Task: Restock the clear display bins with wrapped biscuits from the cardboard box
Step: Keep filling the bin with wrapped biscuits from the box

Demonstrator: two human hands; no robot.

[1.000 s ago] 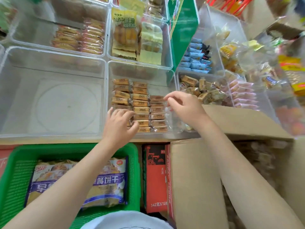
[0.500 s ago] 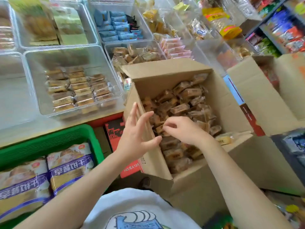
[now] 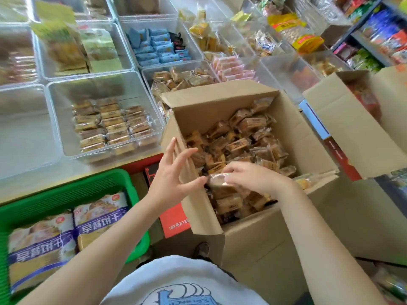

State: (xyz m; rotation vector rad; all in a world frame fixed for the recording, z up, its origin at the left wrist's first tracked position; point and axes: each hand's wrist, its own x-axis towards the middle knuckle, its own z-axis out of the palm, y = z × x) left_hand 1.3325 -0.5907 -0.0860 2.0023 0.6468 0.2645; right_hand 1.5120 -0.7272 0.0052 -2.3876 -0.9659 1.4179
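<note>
Over the open brown cardboard box (image 3: 293,137), the right hand (image 3: 253,179) is pinching a clear-wrapped brown biscuit (image 3: 217,180), while the left hand (image 3: 174,179), at its nine o'clock, is spreading open-fingered.

A green plastic basket (image 3: 66,194) sits at the near left, holding two large bags of breakfast biscuits (image 3: 66,234) with blue bands and printed lettering, lying side by side. Just right of the basket, a red carton (image 3: 174,221) with white print stands low, partly hidden. At the right, a second cardboard box (image 3: 352,133) lies open, its flap spread wide. Beyond it, at the far right, store shelves (image 3: 374,40) carry colourful snack packets, blurred. A yellow packet (image 3: 308,42) lies among the far goods. A white shirt with a blue print (image 3: 182,287) fills the near edge.
</note>
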